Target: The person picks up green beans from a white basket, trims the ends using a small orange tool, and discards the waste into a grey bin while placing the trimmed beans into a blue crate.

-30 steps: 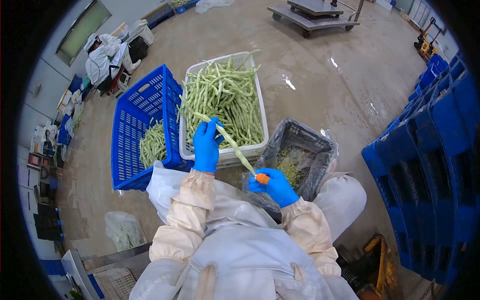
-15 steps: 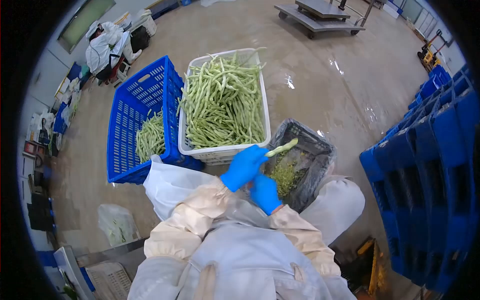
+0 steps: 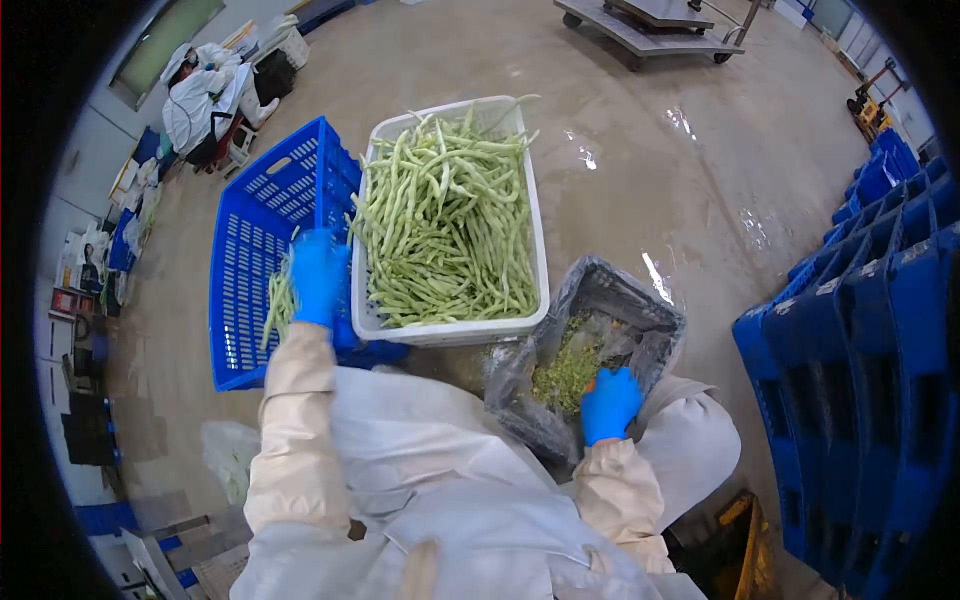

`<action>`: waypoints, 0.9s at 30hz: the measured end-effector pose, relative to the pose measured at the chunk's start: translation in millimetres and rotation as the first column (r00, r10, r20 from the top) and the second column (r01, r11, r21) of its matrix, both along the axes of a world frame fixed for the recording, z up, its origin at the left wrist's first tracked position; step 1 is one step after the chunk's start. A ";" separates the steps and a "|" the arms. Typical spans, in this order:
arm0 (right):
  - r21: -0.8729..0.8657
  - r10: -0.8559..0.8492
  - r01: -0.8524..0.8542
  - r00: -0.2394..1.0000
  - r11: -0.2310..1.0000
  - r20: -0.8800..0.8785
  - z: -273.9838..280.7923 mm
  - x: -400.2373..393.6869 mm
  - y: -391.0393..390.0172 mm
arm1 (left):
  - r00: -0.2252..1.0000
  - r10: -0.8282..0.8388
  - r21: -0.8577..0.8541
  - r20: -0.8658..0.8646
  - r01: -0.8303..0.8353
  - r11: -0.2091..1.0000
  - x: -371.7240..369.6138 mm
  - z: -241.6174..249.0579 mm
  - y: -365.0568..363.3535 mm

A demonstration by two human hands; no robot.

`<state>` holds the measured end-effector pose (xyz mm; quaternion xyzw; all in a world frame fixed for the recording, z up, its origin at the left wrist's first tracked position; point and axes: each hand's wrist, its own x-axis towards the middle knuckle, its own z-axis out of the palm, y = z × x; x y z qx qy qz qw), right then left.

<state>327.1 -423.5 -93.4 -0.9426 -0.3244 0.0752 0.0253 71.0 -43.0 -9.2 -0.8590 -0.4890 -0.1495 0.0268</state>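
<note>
Blurred by motion, my left hand in a blue glove is over the right side of the blue crate, which holds green beans. Its fingers are smeared. Beside it, the white crate is heaped with long green beans. My right hand, also blue-gloved, is closed above the front of a bin lined with clear plastic. A small orange bit shows at its fingers, but I cannot tell what it holds. Green trimmings lie in the bin.
Blue pallets stand stacked on the right. A metal platform cart is at the back, on a wet floor. At the far left sits another person in white. A plastic bag lies at lower left.
My hands have parted. The left moved from the bin's edge, where it held a bean, leftward to the blue crate. The right moved right and lower over the bin.
</note>
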 end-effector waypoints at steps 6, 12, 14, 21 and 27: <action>0.190 0.225 -0.193 0.961 0.963 -0.160 8.5 -2.0 15.4 | 0.926 -0.229 -0.272 0.299 0.313 0.910 203.2 -165.7 -44.9; 0.553 0.264 -0.121 0.946 0.824 -0.187 10.0 -5.8 25.0 | 0.995 -0.061 -0.370 0.081 0.087 0.925 263.7 -178.0 -55.7; 0.610 0.277 -0.098 0.938 0.787 -0.207 11.6 -4.2 22.9 | 0.975 -0.130 -0.262 0.180 0.175 0.949 254.6 -178.6 -57.1; 0.788 0.344 0.470 0.721 0.397 -0.602 40.1 -7.1 23.2 | 0.774 -0.576 0.118 0.263 0.567 0.816 179.0 -24.4 -142.6; 0.690 0.558 0.600 0.436 0.404 -0.706 46.8 -21.5 19.0 | 0.649 -0.761 0.049 0.020 0.759 0.649 134.6 2.5 -209.4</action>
